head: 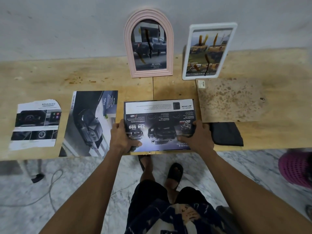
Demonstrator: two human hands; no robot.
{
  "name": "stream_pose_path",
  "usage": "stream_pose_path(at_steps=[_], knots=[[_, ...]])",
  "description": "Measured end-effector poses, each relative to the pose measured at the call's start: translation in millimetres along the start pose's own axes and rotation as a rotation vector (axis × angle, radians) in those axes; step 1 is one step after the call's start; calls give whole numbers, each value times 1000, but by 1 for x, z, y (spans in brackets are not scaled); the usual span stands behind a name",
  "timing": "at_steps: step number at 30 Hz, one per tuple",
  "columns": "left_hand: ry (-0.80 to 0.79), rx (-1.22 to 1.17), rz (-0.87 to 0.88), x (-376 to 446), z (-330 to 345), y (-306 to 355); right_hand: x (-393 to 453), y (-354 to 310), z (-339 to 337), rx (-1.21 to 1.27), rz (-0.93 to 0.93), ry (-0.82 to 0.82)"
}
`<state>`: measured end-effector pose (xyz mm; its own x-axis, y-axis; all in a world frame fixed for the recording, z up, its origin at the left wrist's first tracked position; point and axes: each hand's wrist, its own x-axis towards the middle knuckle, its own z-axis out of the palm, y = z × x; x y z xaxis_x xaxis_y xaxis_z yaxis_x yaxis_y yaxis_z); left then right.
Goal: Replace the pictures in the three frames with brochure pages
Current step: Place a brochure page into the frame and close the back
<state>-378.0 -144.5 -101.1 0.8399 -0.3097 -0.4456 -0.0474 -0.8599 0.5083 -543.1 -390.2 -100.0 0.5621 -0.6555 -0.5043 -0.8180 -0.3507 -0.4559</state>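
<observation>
A dark rectangular frame [158,115] lies flat at the table's front edge, with a truck brochure page lying in it, text upside down to me. My left hand [123,137] grips its near left corner and my right hand [197,137] grips its near right corner. A pink arched frame [149,16] holding a pickup-truck page leans on the wall. To its right leans a white rectangular frame [211,25] with a brochure page inside. Two loose brochure pages lie on the left: a dark car page [89,122] and an arch-cut page [36,124].
The wooden table [67,76] stands against a grey wall. A stained brown backing board [231,100] lies on the right with a black cloth [226,134] at its near edge. A pink basket [297,168] and a cable [54,181] are on the marble floor.
</observation>
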Motion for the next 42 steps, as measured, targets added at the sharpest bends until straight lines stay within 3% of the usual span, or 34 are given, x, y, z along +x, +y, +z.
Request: stream_pose_path(at_steps=[7, 13, 20, 33, 38, 42], knots=[[21, -21, 32, -5, 2, -4, -4, 0, 6, -80, -34, 67], [-8, -30, 22, -8, 0, -2, 0, 2, -4, -12, -45, -55], [48, -4, -1, -12, 1, 5, 1, 1, -8, -13, -34, -62], [2, 5, -54, -15, -3, 16, -2, -5, -16, -26, -28, -93], [82, 81, -49, -9, -19, 42, -3, -16, -29, -72, 35, 89], [106, 60, 91, 15, -16, 83, 12, -18, -51, 40, 87, 220]])
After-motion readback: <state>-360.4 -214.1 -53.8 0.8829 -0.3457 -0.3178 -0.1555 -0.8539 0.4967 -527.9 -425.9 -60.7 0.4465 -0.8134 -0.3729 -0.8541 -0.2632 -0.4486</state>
